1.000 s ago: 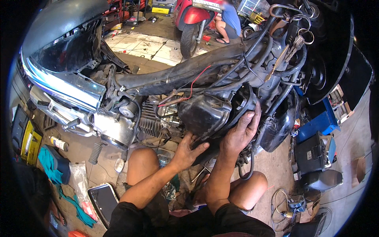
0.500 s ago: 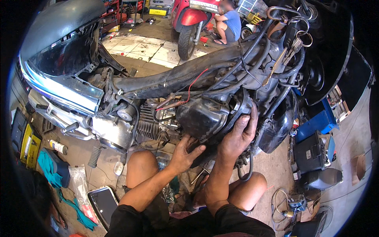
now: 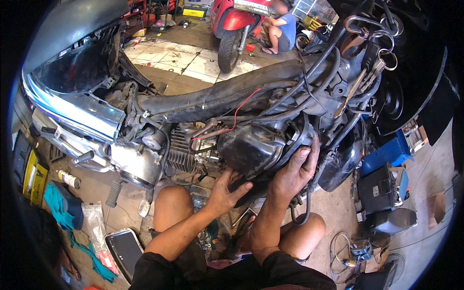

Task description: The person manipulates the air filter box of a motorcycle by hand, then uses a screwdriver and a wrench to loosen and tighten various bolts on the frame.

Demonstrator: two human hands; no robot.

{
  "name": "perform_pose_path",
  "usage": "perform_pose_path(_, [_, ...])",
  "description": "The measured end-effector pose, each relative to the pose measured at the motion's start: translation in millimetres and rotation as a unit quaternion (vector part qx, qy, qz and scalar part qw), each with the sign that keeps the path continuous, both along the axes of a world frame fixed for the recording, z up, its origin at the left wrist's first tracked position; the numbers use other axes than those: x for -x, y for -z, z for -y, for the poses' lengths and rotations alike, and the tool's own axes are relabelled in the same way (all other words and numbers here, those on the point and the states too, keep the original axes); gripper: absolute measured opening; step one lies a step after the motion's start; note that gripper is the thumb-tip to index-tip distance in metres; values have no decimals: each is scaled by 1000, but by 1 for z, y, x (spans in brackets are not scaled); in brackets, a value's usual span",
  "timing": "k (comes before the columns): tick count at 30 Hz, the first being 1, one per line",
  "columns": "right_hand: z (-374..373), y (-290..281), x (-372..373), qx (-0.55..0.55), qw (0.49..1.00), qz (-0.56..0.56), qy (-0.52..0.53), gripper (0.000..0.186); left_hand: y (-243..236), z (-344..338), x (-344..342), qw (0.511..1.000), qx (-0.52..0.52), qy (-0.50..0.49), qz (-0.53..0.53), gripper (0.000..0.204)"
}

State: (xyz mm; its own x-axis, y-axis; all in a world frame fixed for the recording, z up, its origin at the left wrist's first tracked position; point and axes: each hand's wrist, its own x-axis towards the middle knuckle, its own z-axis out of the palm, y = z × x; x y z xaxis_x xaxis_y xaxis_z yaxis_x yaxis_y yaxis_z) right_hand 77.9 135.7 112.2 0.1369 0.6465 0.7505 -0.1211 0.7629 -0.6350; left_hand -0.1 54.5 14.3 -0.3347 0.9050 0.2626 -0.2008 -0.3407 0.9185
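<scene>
A black plastic housing [image 3: 249, 147] sits below the motorcycle's frame tube [image 3: 198, 99], right of the finned engine cylinder [image 3: 186, 150]. My left hand [image 3: 224, 191] reaches under the housing's lower edge, thumb outside and fingertips hidden. My right hand [image 3: 295, 171] grips its right side, fingers bent along the rim. A red wire [image 3: 236, 113] runs above the housing. Keys on metal rings [image 3: 367, 77] hang at the upper right among cables, and a black hose [image 3: 302, 217] curves down beside my right wrist.
A red scooter [image 3: 237, 24] stands behind, with a person [image 3: 285, 31] crouching beside it. Left on the floor lie a yellow case [image 3: 34, 176], teal cloth [image 3: 60, 208] and a black-screened device [image 3: 123, 249]. Blue [image 3: 382, 157] and black boxes [image 3: 379, 191] and coiled cable [image 3: 340, 244] are at the right.
The keys, upper cables and handlebar end appear a little further right and lower. Both my hands keep nearly the same place on the housing. The crouching person has shifted slightly.
</scene>
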Motion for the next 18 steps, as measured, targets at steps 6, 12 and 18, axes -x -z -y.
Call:
perform_pose_path(6, [-2,2,-2,-3,999,20,43,48,1,0,2,1000,7,-10,-20,53])
perform_pose_path(12, [-3,4,-3,-4,997,31,66,51,3,1,5,998,25,-2,-53,60])
perform_pose_path(18, [-14,10,-4,-25,999,25,30,52,0,1,7,997,-4,-25,-72,60])
